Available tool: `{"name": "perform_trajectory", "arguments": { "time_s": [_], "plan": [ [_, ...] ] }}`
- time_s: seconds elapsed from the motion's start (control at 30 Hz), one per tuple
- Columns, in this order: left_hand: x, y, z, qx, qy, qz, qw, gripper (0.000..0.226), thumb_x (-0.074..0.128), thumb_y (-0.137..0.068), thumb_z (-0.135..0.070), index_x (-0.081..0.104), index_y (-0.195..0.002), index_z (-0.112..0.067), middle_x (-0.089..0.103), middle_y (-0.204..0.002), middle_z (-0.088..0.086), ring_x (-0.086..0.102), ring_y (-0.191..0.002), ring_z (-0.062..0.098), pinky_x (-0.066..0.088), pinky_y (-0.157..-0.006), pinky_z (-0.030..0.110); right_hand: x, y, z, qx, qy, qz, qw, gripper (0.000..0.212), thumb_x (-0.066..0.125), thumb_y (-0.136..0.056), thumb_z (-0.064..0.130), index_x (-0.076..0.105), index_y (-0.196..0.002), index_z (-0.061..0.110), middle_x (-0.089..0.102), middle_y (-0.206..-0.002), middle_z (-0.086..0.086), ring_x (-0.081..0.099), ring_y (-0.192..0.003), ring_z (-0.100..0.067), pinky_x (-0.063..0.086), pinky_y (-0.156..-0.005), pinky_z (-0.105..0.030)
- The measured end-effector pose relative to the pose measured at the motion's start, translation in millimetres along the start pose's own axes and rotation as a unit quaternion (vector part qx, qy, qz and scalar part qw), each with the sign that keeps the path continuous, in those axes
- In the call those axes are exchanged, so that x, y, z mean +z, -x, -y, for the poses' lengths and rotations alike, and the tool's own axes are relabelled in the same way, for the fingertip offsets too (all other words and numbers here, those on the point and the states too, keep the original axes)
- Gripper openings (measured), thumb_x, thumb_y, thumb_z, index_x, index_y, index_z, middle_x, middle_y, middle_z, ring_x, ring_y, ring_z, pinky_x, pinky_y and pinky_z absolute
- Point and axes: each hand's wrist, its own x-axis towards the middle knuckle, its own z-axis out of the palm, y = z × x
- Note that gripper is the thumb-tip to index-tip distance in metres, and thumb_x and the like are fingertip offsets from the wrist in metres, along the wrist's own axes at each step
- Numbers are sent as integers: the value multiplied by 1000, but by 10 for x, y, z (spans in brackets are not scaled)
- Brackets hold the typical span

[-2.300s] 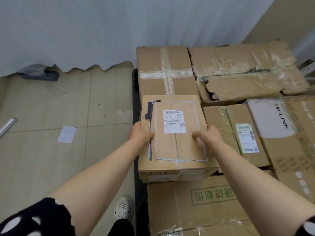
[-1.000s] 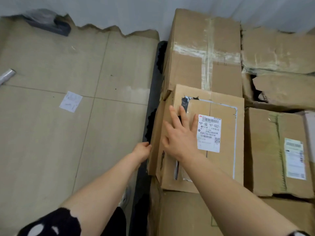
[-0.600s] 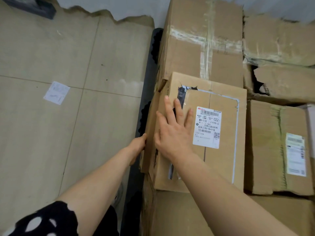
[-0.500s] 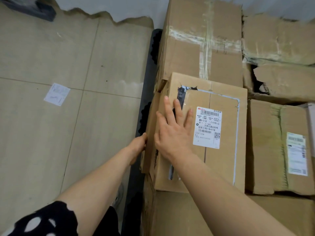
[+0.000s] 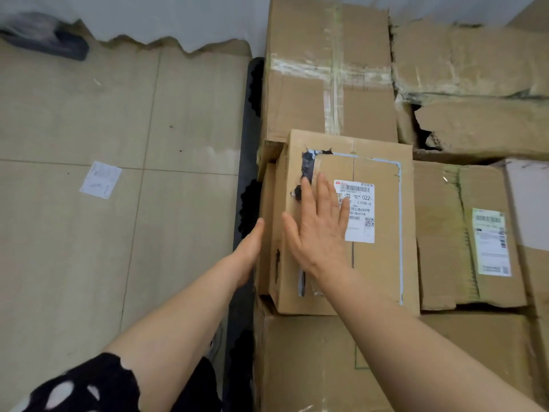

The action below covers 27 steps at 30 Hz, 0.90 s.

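Note:
A brown cardboard box (image 5: 383, 263) with a white shipping label (image 5: 359, 215) lies on top of a stack of larger cartons. My right hand (image 5: 318, 230) lies flat on the left part of its top, fingers straight and spread, partly covering the label. My left hand (image 5: 248, 257) presses with straight fingers against the box's left side, where a loose cardboard flap (image 5: 264, 233) stands along the edge. The fingertips of that hand are partly hidden behind the flap.
A tall taped carton (image 5: 326, 69) stands behind the box, torn cartons (image 5: 475, 84) at the back right, a labelled carton (image 5: 463, 233) to the right, a big carton (image 5: 326, 361) underneath. A dark pallet edge (image 5: 246, 162) borders the tiled floor (image 5: 89, 233), with a paper slip (image 5: 100, 179) and a dark object (image 5: 44, 43).
Both hands left the box's near corners; my right hand moved onto the left of its top, my left hand to its left side. Lately the left fingers straightened against the flap.

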Motion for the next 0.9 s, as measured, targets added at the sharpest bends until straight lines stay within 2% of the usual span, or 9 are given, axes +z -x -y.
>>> {"name": "perform_trajectory", "arguments": {
  "time_s": [0.1, 0.2, 0.23, 0.3, 0.4, 0.47, 0.6, 0.9],
  "plan": [
    [48, 284, -163, 21, 6, -10, 1000, 74, 18, -93, -69, 25, -150, -23, 28, -155, 3, 22, -144, 23, 14, -116, 40, -153, 186, -178, 66, -16, -1, 998, 66, 26, -100, 45, -4, -153, 19, -13, -160, -5, -14, -147, -20, -13, -116, -40],
    [121, 499, -276, 38, -12, 0, 999, 84, 27, -77, -83, 44, -140, -30, 45, -145, -1, 37, -135, 20, 16, -115, 44, -259, 344, -430, 165, -44, -20, 985, 75, 40, -97, 43, 0, -153, 13, -8, -160, -11, -8, -147, -26, -6, -117, -42],
    [152, 550, -298, 50, -22, 4, 999, 80, 32, -74, -85, 52, -132, -33, 52, -137, -3, 44, -127, 17, 20, -113, 44, -282, 383, -520, 204, -60, -25, 977, 81, 46, -95, 44, 1, -152, 10, -6, -159, -14, -6, -147, -27, -4, -117, -42],
    [231, 640, -336, 65, -31, 5, 997, 56, 43, -79, -75, 60, -115, -35, 62, -119, -7, 55, -107, 11, 29, -107, 40, -333, 454, -701, 280, -100, -27, 954, 94, 58, -88, 49, 3, -151, 5, -1, -159, -18, -1, -147, -30, 1, -117, -44],
    [342, 641, -298, 95, -44, -13, 994, 55, 61, -83, -54, 54, -129, -25, 66, -116, -3, 62, -103, 13, 47, -96, 38, -354, 506, -944, 349, -198, -19, 916, 110, 72, -76, 50, 6, -150, 2, 11, -157, -19, 13, -144, -34, 13, -116, -44],
    [407, 675, -274, 109, -60, -26, 992, 48, 62, -90, -37, 49, -135, -25, 64, -120, -1, 63, -103, 15, 52, -89, 36, -316, 524, -1032, 342, -213, -9, 915, 107, 76, -73, 46, 14, -148, 0, 21, -152, -20, 21, -140, -36, 19, -114, -40],
    [420, 735, -216, 116, -94, -58, 987, 48, 58, -94, -25, 42, -139, -28, 58, -130, 1, 58, -114, 21, 47, -100, 46, -258, 529, -1014, 315, -197, -10, 929, 96, 78, -71, 43, 26, -142, 4, 29, -143, -21, 27, -133, -39, 21, -114, -40],
    [303, 851, -246, 109, -98, -83, 986, 46, 57, -94, -21, 43, -138, -20, 58, -127, 7, 59, -103, 21, 51, -94, 45, -188, 493, -864, 294, -166, 3, 941, 100, 73, -76, 48, 15, -148, 8, 22, -147, -19, 18, -138, -37, 18, -116, -43]
  ]
}}
